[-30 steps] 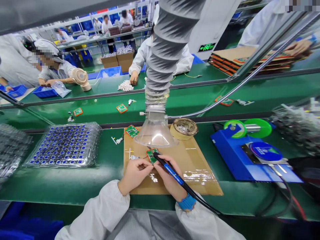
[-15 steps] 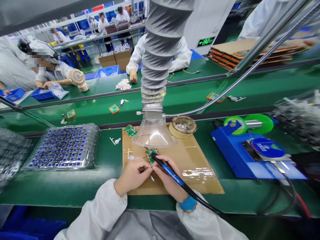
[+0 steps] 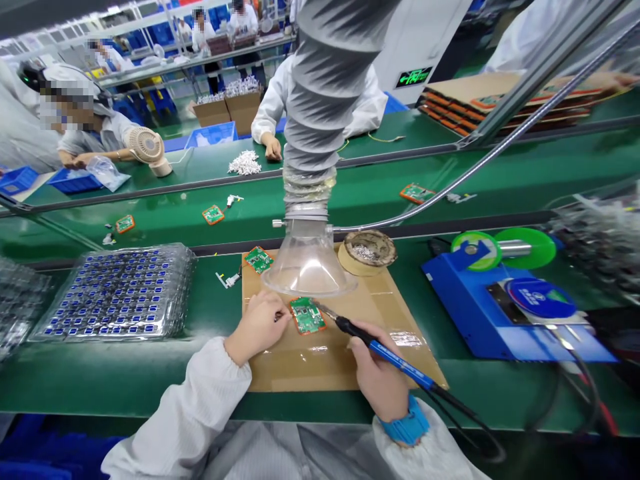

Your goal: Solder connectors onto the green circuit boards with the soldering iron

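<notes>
My right hand [image 3: 383, 370] is closed around a blue and black soldering iron [image 3: 395, 360], whose tip points left at the upper right edge of a green circuit board [image 3: 307, 316] with an orange border. Whether the tip touches the board I cannot tell. My left hand [image 3: 261, 327] is pinched at the board's left edge; a small dark bit shows between its fingers, too small to name. Under both lies a brown cardboard sheet [image 3: 345, 367]. A second circuit board [image 3: 259, 259] sits at the sheet's far left corner, beside a white connector piece [image 3: 229, 280].
A clear extraction hood [image 3: 313, 260] hangs just beyond the board. Behind it stands a round tin [image 3: 367, 253] of solder bits. To the right is a blue solder feeder [image 3: 475, 313]; to the left, stacked clear trays [image 3: 120, 293]. Boards lie on the green conveyor [image 3: 280, 200]; co-workers sit beyond.
My right hand has moved right and toward me with the soldering iron, away from my left hand. My left hand has shifted slightly up and left. The board is now more fully visible.
</notes>
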`<action>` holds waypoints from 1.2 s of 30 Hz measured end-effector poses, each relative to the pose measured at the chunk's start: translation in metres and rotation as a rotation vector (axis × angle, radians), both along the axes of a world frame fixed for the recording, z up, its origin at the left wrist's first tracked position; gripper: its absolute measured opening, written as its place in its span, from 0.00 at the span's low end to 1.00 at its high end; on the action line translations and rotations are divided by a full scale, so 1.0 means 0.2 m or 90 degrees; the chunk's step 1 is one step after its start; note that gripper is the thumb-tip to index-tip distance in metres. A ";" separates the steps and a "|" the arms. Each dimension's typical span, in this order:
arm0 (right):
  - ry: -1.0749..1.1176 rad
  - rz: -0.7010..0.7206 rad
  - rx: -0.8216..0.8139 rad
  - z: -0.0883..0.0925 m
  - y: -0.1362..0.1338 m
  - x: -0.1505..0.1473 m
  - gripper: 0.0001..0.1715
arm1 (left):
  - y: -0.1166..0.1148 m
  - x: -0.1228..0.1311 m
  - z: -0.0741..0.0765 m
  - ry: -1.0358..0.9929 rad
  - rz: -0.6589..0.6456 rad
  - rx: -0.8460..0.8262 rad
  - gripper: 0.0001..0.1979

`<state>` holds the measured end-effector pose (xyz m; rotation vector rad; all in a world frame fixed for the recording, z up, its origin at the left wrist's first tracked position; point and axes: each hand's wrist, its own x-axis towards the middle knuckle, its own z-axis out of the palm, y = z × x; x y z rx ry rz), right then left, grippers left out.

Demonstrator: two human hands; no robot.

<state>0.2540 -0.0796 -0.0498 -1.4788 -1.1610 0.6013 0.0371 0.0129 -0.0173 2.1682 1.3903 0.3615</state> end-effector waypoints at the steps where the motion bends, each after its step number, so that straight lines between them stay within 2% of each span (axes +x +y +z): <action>1: -0.006 0.001 0.005 -0.01 -0.01 0.01 0.14 | 0.00 0.00 0.00 0.010 -0.005 -0.004 0.10; 11: -0.051 0.091 0.023 0.01 0.00 -0.03 0.06 | 0.04 0.01 0.03 0.077 -0.092 0.015 0.13; 22: -0.125 0.111 0.063 0.02 0.01 -0.04 0.03 | 0.06 0.02 0.08 0.047 -0.066 -0.060 0.12; 36: -0.134 0.111 0.085 0.00 0.01 -0.04 0.04 | 0.08 0.01 0.07 0.040 -0.072 -0.087 0.11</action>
